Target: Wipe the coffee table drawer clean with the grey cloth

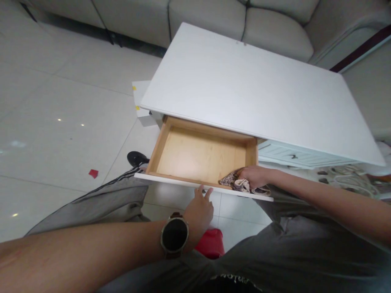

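A pulled-out wooden drawer (195, 152) with a white front extends from the white coffee table (250, 81). At the drawer's near right corner, my right hand (255, 177) is closed on a patterned brown cloth (242, 185), pressing it against the inside edge and over the front panel. The cloth is bunched, and part of it is hidden under the fingers. My left hand (200, 207), below a wrist with a watch (174, 235), is at the middle of the drawer front. Its fingers are around the small dark knob (204, 191), which is mostly covered.
A grey sofa (207, 20) stands behind the table. A second drawer (293, 156) is closed at the right. A white box (142, 97) sits by the table's left end. Below are a red object (210, 243), a red scrap (93, 173) on the tiles, and coiled cords (351, 179) at right.
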Motion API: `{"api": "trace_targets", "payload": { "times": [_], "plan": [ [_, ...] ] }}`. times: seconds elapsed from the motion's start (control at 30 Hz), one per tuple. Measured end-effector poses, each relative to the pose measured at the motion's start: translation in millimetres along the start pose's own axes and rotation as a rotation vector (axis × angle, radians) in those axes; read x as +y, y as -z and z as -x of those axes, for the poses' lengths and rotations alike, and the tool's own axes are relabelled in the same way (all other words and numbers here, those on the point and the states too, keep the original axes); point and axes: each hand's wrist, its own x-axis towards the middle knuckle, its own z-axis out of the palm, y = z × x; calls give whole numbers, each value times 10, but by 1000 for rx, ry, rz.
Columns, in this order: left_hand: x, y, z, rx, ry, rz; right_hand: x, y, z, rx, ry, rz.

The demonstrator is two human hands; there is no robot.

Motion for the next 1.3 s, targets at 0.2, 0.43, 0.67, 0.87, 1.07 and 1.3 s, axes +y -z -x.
{"api": "trace_targets", "payload": {
  "times": [0.2, 0.43, 0.67, 0.87, 1.07, 1.3],
  "plan": [
    [44, -92, -9, 29, 57, -35, -19, 222, 71, 267, -161, 34],
    [34, -87, -23, 33, 47, -148, 46, 734, 696, 670, -368, -3],
    [-122, 34, -158, 55, 66, -114, -252, 355, 894, 750, -212, -52],
    [-264, 13, -324, 111, 112, -58, -385, -415, 366, 724, -87, -75],
    [-378, -35, -406, 143, 112, -51, -601, -267, -8, 658, -199, 146],
    [-590, -39, -452, 115, 121, -19, -763, -40, -407, 737, -237, 263]
  ]
}}
